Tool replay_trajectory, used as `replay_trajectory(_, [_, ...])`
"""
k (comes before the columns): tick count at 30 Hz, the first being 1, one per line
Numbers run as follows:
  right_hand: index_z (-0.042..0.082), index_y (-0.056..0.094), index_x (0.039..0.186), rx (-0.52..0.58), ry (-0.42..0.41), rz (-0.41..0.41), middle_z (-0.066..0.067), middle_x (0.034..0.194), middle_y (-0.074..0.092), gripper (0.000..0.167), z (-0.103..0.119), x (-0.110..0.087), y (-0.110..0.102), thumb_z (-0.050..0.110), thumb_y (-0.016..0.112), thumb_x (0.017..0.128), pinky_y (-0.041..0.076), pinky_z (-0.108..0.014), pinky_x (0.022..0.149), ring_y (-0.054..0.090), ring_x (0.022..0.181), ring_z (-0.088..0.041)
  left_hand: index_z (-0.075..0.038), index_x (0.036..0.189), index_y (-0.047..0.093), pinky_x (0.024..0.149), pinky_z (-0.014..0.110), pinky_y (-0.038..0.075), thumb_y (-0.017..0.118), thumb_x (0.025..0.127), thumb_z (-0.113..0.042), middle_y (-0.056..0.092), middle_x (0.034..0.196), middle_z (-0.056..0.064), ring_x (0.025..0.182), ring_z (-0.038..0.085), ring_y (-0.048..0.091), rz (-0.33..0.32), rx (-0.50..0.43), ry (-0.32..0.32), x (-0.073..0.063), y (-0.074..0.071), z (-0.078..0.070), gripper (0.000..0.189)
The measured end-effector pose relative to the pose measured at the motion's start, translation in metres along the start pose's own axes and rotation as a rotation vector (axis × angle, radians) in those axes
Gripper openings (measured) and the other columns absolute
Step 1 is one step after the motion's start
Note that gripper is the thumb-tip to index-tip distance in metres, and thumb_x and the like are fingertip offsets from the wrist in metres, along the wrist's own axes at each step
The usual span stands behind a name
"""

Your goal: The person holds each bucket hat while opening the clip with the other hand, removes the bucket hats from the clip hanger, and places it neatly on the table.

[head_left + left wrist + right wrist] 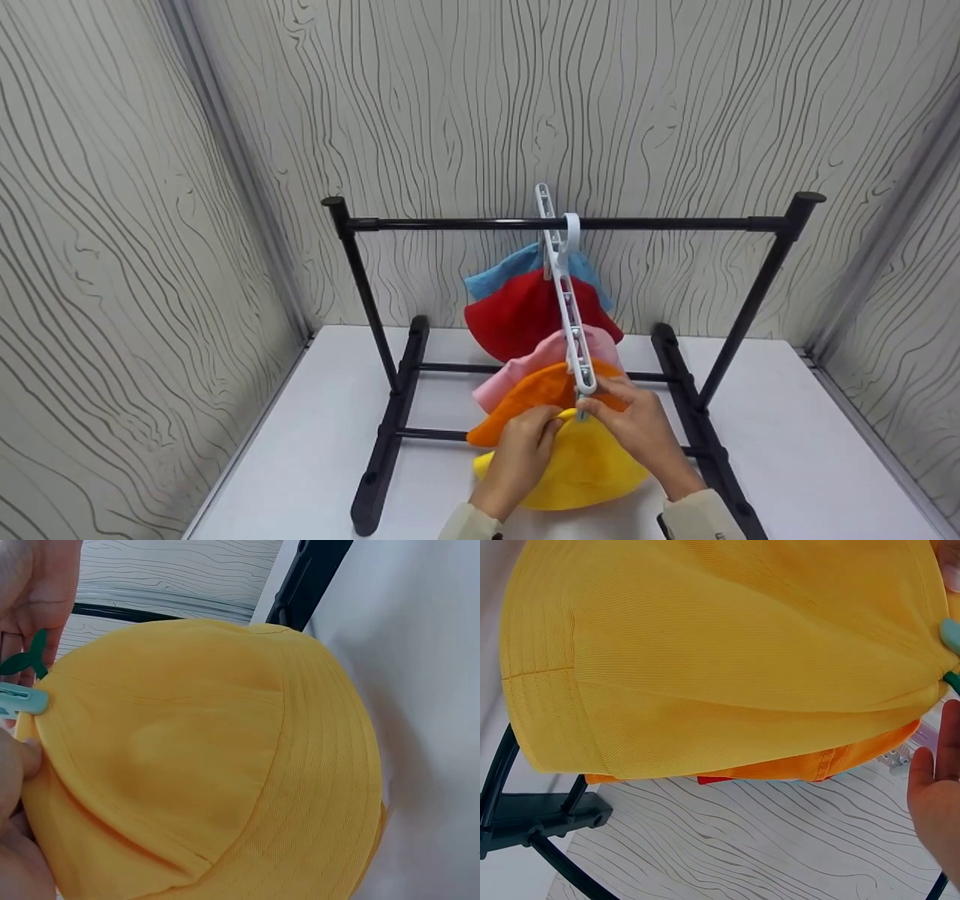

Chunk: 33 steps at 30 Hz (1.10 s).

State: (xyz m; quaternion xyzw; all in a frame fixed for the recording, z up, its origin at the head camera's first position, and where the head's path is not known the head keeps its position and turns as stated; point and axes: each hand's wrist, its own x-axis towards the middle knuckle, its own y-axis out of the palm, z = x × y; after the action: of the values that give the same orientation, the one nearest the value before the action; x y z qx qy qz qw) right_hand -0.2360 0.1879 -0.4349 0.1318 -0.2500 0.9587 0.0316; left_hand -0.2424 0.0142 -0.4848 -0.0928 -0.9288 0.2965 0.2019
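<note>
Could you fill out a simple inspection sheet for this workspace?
Surface: white table, bearing a black rack.
Job's things: yellow bucket hat, gripped by a teal clip; orange hat, pink hat, red hat and blue hat hang behind it from a white hanger hooked on the rack.
Clutter: nothing seen.
Hands: left hand pinches the yellow bucket hat; right hand at the clip, grip partly hidden.
Cables: nothing seen.
Surroundings: walls with dark wood-grain lines.
</note>
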Motion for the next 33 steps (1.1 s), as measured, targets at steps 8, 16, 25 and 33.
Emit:
replay_trajectory(8, [0.011, 0.067, 0.121, 0.049, -0.035, 0.020, -0.002, 0.111, 0.069, 0.041, 0.0018, -0.0008, -0.0032, 0.016, 0.074, 0.081, 0.051, -0.034, 0.097, 0.061, 0.103, -0.016, -0.016, 0.110, 0.068, 0.090, 0.017, 0.051, 0.059, 0.093, -0.016, 0.070, 0.102, -0.008, 0.088, 0.003, 0.061, -0.032, 0.038, 0.056, 0.0000, -0.0004, 0.0001, 0.019])
replay_trajectory(16, [0.011, 0.067, 0.121, 0.074, 0.035, 0.043, -0.004, 0.110, 0.066, 0.040, 0.0028, 0.0000, -0.0053, 0.017, 0.073, 0.083, 0.056, -0.024, 0.084, 0.058, 0.100, -0.020, -0.017, 0.110, 0.067, 0.090, 0.017, 0.050, 0.059, 0.094, -0.017, 0.069, 0.102, -0.009, 0.088, 0.002, 0.060, -0.007, 0.017, 0.031, -0.0004, -0.0003, -0.0010, 0.019])
replay_trajectory(25, [0.012, 0.067, 0.122, 0.106, 0.037, 0.035, -0.004, 0.110, 0.066, 0.039, 0.0038, -0.0012, -0.0055, 0.012, 0.072, 0.083, 0.053, -0.017, 0.075, 0.057, 0.095, -0.018, -0.017, 0.111, 0.068, 0.090, 0.018, 0.051, 0.058, 0.094, -0.018, 0.070, 0.103, -0.009, 0.087, 0.001, 0.060, 0.007, 0.013, 0.029, -0.0039, 0.0021, 0.0017, 0.020])
replay_trajectory(33, [0.011, 0.066, 0.121, 0.123, 0.040, 0.030, -0.004, 0.108, 0.066, 0.038, 0.0043, -0.0014, -0.0049, 0.011, 0.072, 0.084, 0.053, -0.016, 0.079, 0.058, 0.095, -0.016, -0.017, 0.109, 0.068, 0.088, 0.016, 0.051, 0.057, 0.094, -0.018, 0.069, 0.100, -0.009, 0.085, 0.001, 0.059, 0.005, 0.009, 0.043, -0.0055, 0.0037, 0.0047, 0.017])
